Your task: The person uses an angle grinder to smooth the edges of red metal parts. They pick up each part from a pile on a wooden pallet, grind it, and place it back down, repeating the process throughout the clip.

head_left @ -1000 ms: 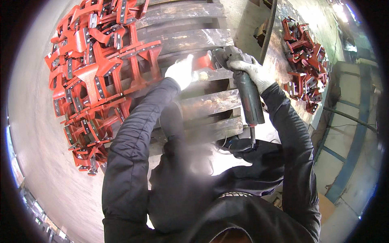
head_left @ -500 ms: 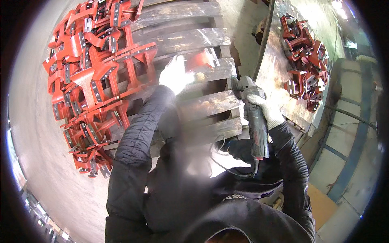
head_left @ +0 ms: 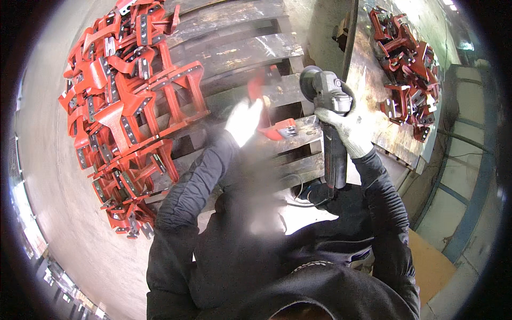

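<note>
My right hand (head_left: 353,127), in a pale work glove, is wrapped round the upper body of an angle grinder (head_left: 335,160). The grinder stands roughly upright in view, its disc at the upper left and its cord running from the lower end. My left hand (head_left: 244,122), gloved and washed out by glare, grips a red metal bracket (head_left: 278,130) over the wooden pallet (head_left: 229,53). Dark plates with bolts sit on the bracket's end, which points toward the grinder. Glare and blur hide part of the left fingers and of the bracket.
A big heap of red brackets (head_left: 114,106) covers the pallet's left side. On the right, more red brackets (head_left: 408,69) lie on a wooden board (head_left: 368,101). A dark upright edge (head_left: 351,40) stands between the pallet and that board. The grinder's cord (head_left: 306,205) loops near my legs.
My left hand has moved slightly right and nearer to me, and the bracket has turned, its end now lower. The grinder has risen a little, its disc higher than before.
</note>
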Tool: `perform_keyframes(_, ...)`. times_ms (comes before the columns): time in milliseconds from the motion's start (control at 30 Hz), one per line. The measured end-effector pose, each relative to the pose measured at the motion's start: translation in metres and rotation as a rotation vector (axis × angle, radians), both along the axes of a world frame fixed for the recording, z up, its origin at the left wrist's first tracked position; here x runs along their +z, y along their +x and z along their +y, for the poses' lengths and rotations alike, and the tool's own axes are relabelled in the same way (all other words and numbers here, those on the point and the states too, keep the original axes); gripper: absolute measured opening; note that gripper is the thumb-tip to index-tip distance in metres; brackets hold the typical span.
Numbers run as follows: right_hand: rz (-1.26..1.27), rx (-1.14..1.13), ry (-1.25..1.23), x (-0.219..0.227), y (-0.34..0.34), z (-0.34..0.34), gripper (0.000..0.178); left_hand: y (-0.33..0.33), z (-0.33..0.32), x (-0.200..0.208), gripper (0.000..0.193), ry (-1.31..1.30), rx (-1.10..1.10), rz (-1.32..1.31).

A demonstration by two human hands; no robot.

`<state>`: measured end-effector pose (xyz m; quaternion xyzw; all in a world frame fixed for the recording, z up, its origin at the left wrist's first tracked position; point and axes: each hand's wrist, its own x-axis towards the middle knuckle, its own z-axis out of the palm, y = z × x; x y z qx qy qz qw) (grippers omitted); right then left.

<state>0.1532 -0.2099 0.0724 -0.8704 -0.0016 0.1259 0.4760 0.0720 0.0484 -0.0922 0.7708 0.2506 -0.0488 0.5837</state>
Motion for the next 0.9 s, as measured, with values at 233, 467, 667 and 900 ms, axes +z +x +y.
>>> perform_keyframes(233,0.035,0.032,-0.029,0.009,-0.003,0.01,0.098,-0.015,-0.027,0.069,0.026,-1.068,0.024,0.152)
perform_keyframes(467,0.067,0.022,-0.024,0.007,-0.005,0.012,0.097,-0.018,-0.017,0.069,0.027,-1.034,-0.035,0.16)
perform_keyframes(667,0.213,0.003,0.054,-0.004,-0.01,0.003,0.097,-0.02,-0.003,0.088,0.036,-0.97,-0.003,-0.014)
perform_keyframes(900,-0.153,0.136,-0.117,0.002,-0.017,0.015,0.092,-0.014,-0.009,0.069,0.04,-1.384,0.126,0.141)
